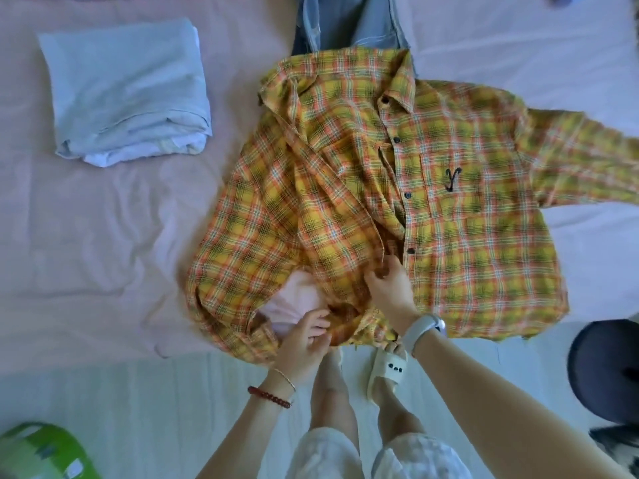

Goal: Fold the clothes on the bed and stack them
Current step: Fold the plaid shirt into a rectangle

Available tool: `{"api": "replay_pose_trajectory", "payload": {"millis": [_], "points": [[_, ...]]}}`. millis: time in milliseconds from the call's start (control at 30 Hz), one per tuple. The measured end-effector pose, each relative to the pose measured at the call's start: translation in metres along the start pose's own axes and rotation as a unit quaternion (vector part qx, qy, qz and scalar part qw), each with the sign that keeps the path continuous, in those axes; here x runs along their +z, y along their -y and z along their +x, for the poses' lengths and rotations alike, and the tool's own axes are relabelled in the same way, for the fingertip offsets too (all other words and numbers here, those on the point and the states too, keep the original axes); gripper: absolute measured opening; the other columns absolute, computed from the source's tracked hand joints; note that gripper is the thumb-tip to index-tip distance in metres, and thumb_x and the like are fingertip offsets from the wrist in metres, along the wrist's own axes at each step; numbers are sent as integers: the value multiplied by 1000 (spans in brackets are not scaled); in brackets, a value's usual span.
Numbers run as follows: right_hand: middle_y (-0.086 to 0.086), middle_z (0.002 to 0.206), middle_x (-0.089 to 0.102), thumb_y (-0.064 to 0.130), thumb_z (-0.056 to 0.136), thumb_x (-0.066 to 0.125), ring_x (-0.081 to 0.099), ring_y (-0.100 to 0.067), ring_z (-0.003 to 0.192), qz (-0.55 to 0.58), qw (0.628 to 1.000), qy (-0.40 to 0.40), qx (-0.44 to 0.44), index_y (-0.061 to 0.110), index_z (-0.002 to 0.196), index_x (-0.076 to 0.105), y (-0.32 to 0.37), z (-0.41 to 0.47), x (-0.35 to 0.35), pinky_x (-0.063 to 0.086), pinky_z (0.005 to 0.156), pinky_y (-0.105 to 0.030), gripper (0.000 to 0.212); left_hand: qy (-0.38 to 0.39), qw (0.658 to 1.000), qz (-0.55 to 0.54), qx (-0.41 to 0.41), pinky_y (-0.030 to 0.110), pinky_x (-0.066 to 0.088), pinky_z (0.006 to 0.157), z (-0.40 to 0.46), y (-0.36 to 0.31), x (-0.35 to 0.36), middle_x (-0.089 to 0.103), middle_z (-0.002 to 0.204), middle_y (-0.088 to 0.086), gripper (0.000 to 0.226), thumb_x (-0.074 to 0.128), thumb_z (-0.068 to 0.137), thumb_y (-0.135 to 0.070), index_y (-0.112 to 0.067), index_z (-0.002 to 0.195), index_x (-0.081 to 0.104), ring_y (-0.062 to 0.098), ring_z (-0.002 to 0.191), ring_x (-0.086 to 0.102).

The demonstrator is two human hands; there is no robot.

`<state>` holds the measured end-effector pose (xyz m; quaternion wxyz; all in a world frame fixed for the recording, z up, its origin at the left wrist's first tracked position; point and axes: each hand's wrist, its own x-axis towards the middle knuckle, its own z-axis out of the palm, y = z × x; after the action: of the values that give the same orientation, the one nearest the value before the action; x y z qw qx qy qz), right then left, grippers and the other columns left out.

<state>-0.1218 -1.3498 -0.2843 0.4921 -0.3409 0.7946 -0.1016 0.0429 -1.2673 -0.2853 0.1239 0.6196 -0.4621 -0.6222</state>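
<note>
A yellow and orange plaid shirt (460, 188) lies face up on the pink bed (103, 236), its left half bunched and its right sleeve spread toward the right edge. My right hand (389, 288) pinches the button placket near the lower middle of the shirt. At the bed's front edge my left hand (304, 344) grips the shirt's bottom hem. A folded light blue garment (124, 95) sits at the upper left of the bed. Blue jeans (349, 22) lie beyond the shirt's collar, partly under it.
A dark round stool (605, 371) stands on the pale floor at the right. A green object (45, 451) shows at the lower left corner. My legs and a white slipper (385, 371) are at the bed's edge.
</note>
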Motion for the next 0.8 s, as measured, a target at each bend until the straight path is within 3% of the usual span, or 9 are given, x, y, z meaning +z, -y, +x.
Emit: {"api": "replay_pose_trajectory", "payload": {"millis": [100, 167, 300, 400, 467, 500, 667, 733, 800], "points": [[-13, 106, 57, 12, 88, 47, 59, -31, 87, -53, 998, 18, 39, 7, 115, 47, -21, -8, 14, 51, 65, -36, 27, -89, 995, -20, -41, 21, 44, 89, 7, 4, 11, 60, 111, 3, 24, 50, 93, -6, -6, 116, 55, 16, 102, 57], [-16, 111, 57, 9, 89, 45, 58, -33, 94, -39, 996, -2, 78, 6, 116, 50, -34, -11, 11, 52, 74, -40, 28, -149, 987, -5, -62, 19, 37, 87, 17, 5, 15, 56, 113, -1, 25, 49, 95, -12, -5, 118, 54, 10, 104, 51], [-9, 82, 60, 17, 93, 45, 54, -23, 64, 7, 993, -12, 119, 7, 116, 52, -57, -16, -14, 41, 51, -27, 26, -128, 984, 10, -122, 24, 36, 68, 42, 3, 30, 52, 91, 1, 18, 52, 93, -25, -9, 103, 50, 15, 86, 48], [0, 57, 47, 16, 96, 43, 39, -12, 45, 96, 991, 6, 88, 12, 93, 57, -69, -16, -39, 33, 41, -21, 15, -95, 985, -41, -137, 28, 41, 70, 48, -4, 58, 53, 83, 3, 18, 59, 89, -21, -8, 94, 47, 19, 80, 50], [3, 51, 38, 17, 98, 42, 32, -9, 41, 125, 991, -5, 58, 13, 73, 51, -75, -16, -57, 29, 37, -18, 27, -90, 986, -43, -131, 30, 46, 63, 45, -9, 74, 53, 80, 6, 15, 58, 90, -20, -9, 84, 50, 20, 73, 50], [2, 53, 37, 19, 98, 41, 32, -10, 42, 121, 992, -10, 36, 13, 73, 50, -77, -16, -66, 28, 37, -17, 28, -105, 985, -57, -121, 32, 45, 62, 43, -11, 81, 52, 78, 8, 16, 57, 90, -18, -8, 80, 50, 21, 72, 49], [2, 51, 32, 18, 98, 42, 27, -9, 41, 48, 992, 51, -105, 11, 64, 40, -78, -26, -91, 24, 35, -14, 36, -247, 962, -103, -45, 6, 38, 53, 3, -24, 77, 49, 68, -4, 13, 52, 93, -19, -12, 83, 48, 9, 63, 46], [3, 51, 32, 19, 99, 40, 26, -7, 41, 40, 986, 88, -139, 12, 63, 39, -76, -37, -90, 25, 38, -15, 37, -302, 951, -71, -15, 9, 39, 54, -20, -25, 66, 51, 73, 1, 18, 54, 92, -22, -6, 89, 46, 12, 66, 50], [4, 53, 33, 20, 100, 36, 27, -7, 43, 45, 978, 73, -190, 16, 65, 39, -73, -49, -86, 25, 40, -15, 36, -359, 930, -81, 20, 16, 44, 62, -42, -26, 53, 53, 79, 2, 23, 60, 88, -17, -4, 97, 44, 15, 72, 55]]}}
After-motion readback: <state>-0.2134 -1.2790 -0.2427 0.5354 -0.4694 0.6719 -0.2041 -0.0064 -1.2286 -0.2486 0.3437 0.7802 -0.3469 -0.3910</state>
